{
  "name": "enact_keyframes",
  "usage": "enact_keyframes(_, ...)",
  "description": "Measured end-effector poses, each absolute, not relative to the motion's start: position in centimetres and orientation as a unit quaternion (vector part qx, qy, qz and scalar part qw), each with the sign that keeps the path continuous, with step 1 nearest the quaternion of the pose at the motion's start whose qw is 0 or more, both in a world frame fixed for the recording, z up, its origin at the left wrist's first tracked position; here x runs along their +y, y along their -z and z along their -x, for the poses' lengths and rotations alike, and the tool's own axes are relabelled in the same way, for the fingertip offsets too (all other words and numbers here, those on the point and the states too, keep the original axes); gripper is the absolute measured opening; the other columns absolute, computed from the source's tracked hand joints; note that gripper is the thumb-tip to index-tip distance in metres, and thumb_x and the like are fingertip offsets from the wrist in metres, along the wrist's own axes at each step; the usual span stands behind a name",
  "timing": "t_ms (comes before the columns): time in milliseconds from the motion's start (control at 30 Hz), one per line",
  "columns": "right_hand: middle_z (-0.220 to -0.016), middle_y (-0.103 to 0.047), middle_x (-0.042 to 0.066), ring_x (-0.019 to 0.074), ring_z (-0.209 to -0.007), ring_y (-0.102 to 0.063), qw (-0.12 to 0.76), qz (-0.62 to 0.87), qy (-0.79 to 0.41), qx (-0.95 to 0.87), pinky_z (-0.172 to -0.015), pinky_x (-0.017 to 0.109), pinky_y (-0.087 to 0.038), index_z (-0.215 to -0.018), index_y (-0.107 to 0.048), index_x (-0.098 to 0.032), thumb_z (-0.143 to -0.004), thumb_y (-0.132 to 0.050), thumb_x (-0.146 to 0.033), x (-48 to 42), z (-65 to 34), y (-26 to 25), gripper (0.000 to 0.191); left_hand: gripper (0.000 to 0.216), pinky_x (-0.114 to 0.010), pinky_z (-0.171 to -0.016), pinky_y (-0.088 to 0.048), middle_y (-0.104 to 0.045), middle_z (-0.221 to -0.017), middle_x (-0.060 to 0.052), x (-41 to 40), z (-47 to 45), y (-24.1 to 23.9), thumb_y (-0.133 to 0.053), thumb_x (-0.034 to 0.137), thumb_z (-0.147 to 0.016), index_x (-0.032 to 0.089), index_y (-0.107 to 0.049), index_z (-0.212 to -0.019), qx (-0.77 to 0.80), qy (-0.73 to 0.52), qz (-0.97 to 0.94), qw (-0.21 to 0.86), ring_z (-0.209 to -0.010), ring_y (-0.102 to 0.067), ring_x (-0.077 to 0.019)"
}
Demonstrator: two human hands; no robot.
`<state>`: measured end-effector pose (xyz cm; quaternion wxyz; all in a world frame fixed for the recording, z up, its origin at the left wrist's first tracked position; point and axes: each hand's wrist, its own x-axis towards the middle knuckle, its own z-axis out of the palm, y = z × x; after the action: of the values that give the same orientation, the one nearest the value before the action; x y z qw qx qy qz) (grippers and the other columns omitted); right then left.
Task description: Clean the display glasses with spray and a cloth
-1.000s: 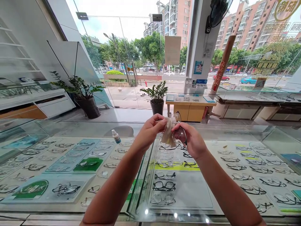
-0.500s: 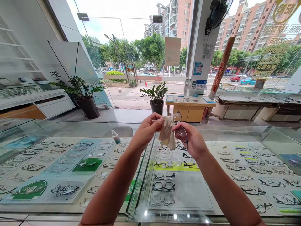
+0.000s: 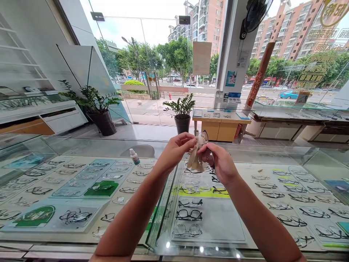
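My left hand [image 3: 182,146] pinches a beige cleaning cloth [image 3: 195,162], which hangs down between my hands. The cloth's upper part lies against one lens of a pair of glasses [image 3: 209,158]. My right hand [image 3: 222,162] grips these glasses, thumb and fingers closed round the frame near its middle. One lens looks dark and reddish, with light spots on it; the other is partly covered by the cloth and my left fingers. Both hands are raised above the glass display counter [image 3: 209,225].
A small white spray bottle [image 3: 134,156] stands on the counter left of my hands. Many eyeglass frames [image 3: 189,215] lie in rows under the glass. Beyond the counter are a potted plant [image 3: 182,112] and a wooden display cabinet [image 3: 218,129].
My left hand has moved right, closer to my right hand. The cloth, held beside the glasses before, now bunches over the upper lens, and the glasses have turned slightly.
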<state>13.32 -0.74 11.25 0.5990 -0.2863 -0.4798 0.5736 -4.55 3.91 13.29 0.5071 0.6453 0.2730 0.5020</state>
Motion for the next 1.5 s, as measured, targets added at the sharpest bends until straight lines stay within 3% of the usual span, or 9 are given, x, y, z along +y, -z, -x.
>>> enact_keyframes(233,-0.088,-0.077,0.008,0.0157,-0.072,-0.051,0.600,0.295,-0.580,-0.466,-0.066,0.030,-0.043,-0.076,-0.082,-0.020,-0.086,-0.074,-0.050,-1.0,-13.2,-11.4,0.033,0.034,-0.024,-0.061,-0.040,-0.066,-0.073,0.002,5.2,5.5,-13.2,-0.093,0.044,-0.078,0.020,-0.074,-0.092,0.297,-0.547,-0.556,0.551,-0.061,-0.054,-0.0083)
enact_keyframes(400,-0.084,-0.074,0.007,0.0157,-0.071,-0.051,0.591,0.292,-0.588,-0.469,-0.066,0.030,-0.044,-0.077,-0.082,-0.019,-0.087,-0.073,-0.051,-0.9,-12.8,-11.0,0.035,0.037,-0.029,-0.074,-0.050,-0.077,-0.091,-0.006,5.0,5.0,-13.1,-0.089,0.052,-0.079,0.020,-0.081,-0.095,0.303,-0.529,-0.549,0.571,-0.078,-0.067,-0.0155)
enact_keyframes(500,-0.086,-0.075,0.007,0.0156,-0.071,-0.052,0.586,0.283,-0.589,-0.480,-0.066,0.031,-0.044,-0.077,-0.083,-0.019,-0.090,-0.072,-0.050,-0.8,-12.7,-10.8,0.034,0.037,-0.031,-0.075,-0.049,-0.077,-0.091,-0.007,4.8,4.5,-12.8,-0.086,0.053,-0.082,0.019,-0.082,-0.094,0.320,-0.538,-0.569,0.533,-0.081,-0.066,-0.0164)
enact_keyframes(667,-0.085,-0.072,0.006,0.0156,-0.074,-0.053,0.574,0.275,-0.591,-0.495,-0.069,0.029,-0.045,-0.079,-0.084,-0.019,-0.094,-0.069,-0.049,-0.6,-12.8,-10.5,0.036,0.038,-0.026,-0.067,-0.042,-0.066,-0.079,0.001,4.6,4.2,-12.5,-0.095,0.044,-0.073,0.018,-0.070,-0.086,0.321,-0.542,-0.580,0.516,-0.071,-0.055,-0.0105)
enact_keyframes(800,-0.087,-0.073,0.006,0.0177,-0.080,-0.056,0.581,0.272,-0.588,-0.492,-0.073,0.030,-0.046,-0.079,-0.083,-0.020,-0.093,-0.071,-0.049,-0.4,-13.0,-10.4,0.035,0.047,-0.026,-0.074,-0.048,-0.066,-0.086,0.001,4.6,4.2,-12.6,-0.099,0.033,-0.066,0.019,-0.062,-0.092,0.303,-0.520,-0.537,0.592,-0.079,-0.062,-0.0113)
enact_keyframes(933,-0.087,-0.074,0.006,0.0189,-0.083,-0.058,0.582,0.274,-0.577,-0.502,-0.079,0.031,-0.046,-0.079,-0.081,-0.021,-0.092,-0.073,-0.048,-0.5,-13.1,-10.5,0.032,0.045,-0.026,-0.077,-0.051,-0.070,-0.090,0.000,4.9,4.3,-12.2,-0.097,0.040,-0.072,0.018,-0.069,-0.100,0.321,-0.476,-0.538,0.617,-0.080,-0.064,-0.0113)
enact_keyframes(1100,-0.089,-0.075,0.005,0.0208,-0.088,-0.061,0.585,0.264,-0.575,-0.508,-0.087,0.034,-0.048,-0.079,-0.080,-0.022,-0.090,-0.075,-0.048,-0.5,-13.1,-10.6,0.029,0.040,-0.029,-0.076,-0.052,-0.072,-0.084,-0.006,5.0,4.3,-11.9,-0.083,0.056,-0.088,0.017,-0.075,-0.085,0.283,-0.407,-0.609,0.620,-0.079,-0.064,-0.0159)
enact_keyframes(1333,-0.086,-0.072,0.005,0.0207,-0.087,-0.058,0.591,0.247,-0.571,-0.513,-0.082,0.034,-0.047,-0.077,-0.081,-0.023,-0.095,-0.070,-0.044,-0.5,-12.7,-10.5,0.029,0.037,-0.028,-0.064,-0.045,-0.055,-0.065,0.002,3.8,3.2,-12.1,-0.083,0.049,-0.090,0.018,-0.066,-0.079,0.202,-0.459,-0.547,0.671,-0.062,-0.049,-0.0113)
enact_keyframes(1500,-0.085,-0.073,0.006,0.0199,-0.087,-0.060,0.583,0.250,-0.583,-0.508,-0.084,0.033,-0.048,-0.073,-0.080,-0.021,-0.093,-0.070,-0.042,-0.5,-12.4,-10.3,0.030,0.036,-0.030,-0.065,-0.043,-0.055,-0.065,0.002,3.5,3.2,-12.4,-0.082,0.048,-0.090,0.018,-0.063,-0.081,0.198,-0.431,-0.569,0.672,-0.061,-0.049,-0.0120)
